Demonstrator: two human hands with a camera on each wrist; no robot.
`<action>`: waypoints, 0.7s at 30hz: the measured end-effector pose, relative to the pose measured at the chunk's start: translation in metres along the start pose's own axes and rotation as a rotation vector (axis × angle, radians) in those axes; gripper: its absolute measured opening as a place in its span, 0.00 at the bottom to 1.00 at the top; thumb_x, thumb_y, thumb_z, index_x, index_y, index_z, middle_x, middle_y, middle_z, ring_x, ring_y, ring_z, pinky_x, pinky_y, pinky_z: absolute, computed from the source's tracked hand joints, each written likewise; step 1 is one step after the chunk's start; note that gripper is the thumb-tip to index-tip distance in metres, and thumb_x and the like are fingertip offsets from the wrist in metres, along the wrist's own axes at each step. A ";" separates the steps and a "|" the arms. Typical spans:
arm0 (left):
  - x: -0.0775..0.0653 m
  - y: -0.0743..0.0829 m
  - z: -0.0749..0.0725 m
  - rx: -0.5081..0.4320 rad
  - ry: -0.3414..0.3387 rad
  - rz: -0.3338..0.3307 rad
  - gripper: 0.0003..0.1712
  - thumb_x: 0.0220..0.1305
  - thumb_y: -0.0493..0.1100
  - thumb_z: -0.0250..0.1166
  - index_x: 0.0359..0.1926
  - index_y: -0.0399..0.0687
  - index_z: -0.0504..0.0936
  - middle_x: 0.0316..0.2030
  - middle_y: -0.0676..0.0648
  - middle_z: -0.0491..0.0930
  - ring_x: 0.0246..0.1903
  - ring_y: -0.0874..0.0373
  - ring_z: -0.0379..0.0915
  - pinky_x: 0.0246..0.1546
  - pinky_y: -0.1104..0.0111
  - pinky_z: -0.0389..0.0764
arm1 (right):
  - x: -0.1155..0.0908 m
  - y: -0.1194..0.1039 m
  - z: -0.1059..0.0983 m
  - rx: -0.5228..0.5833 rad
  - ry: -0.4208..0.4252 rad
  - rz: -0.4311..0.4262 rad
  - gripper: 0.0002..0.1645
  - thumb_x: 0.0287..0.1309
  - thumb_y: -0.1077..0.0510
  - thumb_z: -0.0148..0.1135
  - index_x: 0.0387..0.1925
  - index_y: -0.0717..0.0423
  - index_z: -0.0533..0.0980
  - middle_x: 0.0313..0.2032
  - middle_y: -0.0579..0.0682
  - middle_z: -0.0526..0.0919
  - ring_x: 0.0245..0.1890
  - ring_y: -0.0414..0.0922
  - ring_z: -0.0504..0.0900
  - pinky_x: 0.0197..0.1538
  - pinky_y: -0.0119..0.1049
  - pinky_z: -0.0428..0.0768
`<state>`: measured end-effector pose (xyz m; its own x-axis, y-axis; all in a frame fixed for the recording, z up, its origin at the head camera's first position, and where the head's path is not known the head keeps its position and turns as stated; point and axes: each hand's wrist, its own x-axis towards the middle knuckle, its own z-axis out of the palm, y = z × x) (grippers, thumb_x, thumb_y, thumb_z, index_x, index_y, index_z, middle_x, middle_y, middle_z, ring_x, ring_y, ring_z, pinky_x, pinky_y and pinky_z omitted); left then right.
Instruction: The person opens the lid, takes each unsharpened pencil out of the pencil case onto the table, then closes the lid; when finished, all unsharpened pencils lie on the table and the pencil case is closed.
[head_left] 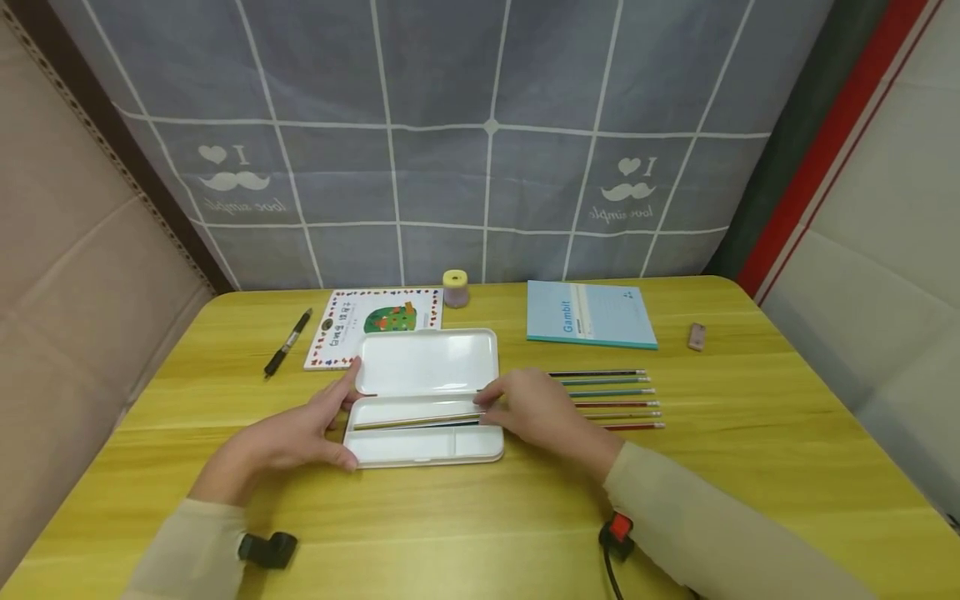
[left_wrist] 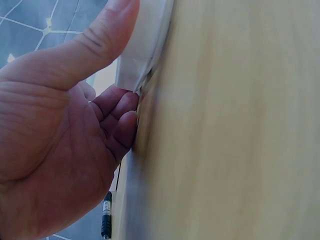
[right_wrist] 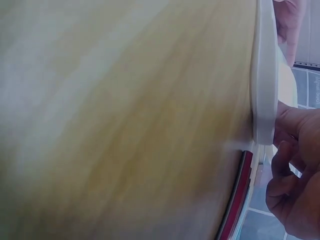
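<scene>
Glossy white rectangular pencil case lying open

The case is sitting near the middle of the yellow wood-grained bench, its flat white lid lying folded back on the far side. The left hand is gripping the case at its left end, the thumb bearing on the near left corner and the fingers bending round the far part of that end. The right hand is reaching over the right end with its fingers bending; thumb and forefinger are meeting the right end of a slim gold-coloured pencil. Whether they are pinching it cannot be told. This pencil is lying in the long far compartment, slanting beside a slim dark pencil.

To the right, six slim pencils in dark, green, red and tan finishes are lying in a row, their left ends disappearing behind the right hand.

Farther off, a black pen and a white picture book with a red-patterned border are lying left, and a small yellow-topped cylindrical container is standing upright. A pale blue notebook and a small pinkish block are lying far right.
</scene>
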<state>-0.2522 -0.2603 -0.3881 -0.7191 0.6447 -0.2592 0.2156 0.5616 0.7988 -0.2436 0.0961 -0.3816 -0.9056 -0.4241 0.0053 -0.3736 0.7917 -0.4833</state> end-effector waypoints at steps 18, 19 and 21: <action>-0.001 0.003 -0.001 0.011 0.002 -0.011 0.79 0.58 0.49 0.79 0.81 0.45 0.19 0.65 0.36 0.64 0.65 0.41 0.65 0.60 0.79 0.66 | 0.009 -0.012 0.008 -0.091 -0.057 0.026 0.06 0.59 0.55 0.78 0.39 0.45 0.90 0.37 0.38 0.89 0.38 0.37 0.84 0.45 0.37 0.83; -0.001 0.003 0.000 0.011 0.002 -0.012 0.79 0.58 0.49 0.79 0.81 0.45 0.19 0.65 0.36 0.64 0.65 0.41 0.65 0.61 0.78 0.66 | 0.009 -0.011 0.009 -0.097 -0.050 0.014 0.05 0.59 0.54 0.78 0.37 0.44 0.90 0.35 0.38 0.88 0.36 0.37 0.83 0.43 0.37 0.82; -0.001 0.002 0.000 0.008 0.003 -0.012 0.80 0.58 0.49 0.79 0.81 0.45 0.19 0.65 0.36 0.64 0.65 0.41 0.64 0.61 0.77 0.67 | 0.009 -0.011 0.009 -0.109 -0.039 -0.006 0.05 0.58 0.54 0.79 0.33 0.43 0.86 0.31 0.37 0.84 0.32 0.37 0.80 0.39 0.36 0.80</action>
<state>-0.2512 -0.2597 -0.3857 -0.7234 0.6365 -0.2676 0.2123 0.5738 0.7910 -0.2454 0.0796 -0.3835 -0.8957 -0.4438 -0.0270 -0.4003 0.8314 -0.3853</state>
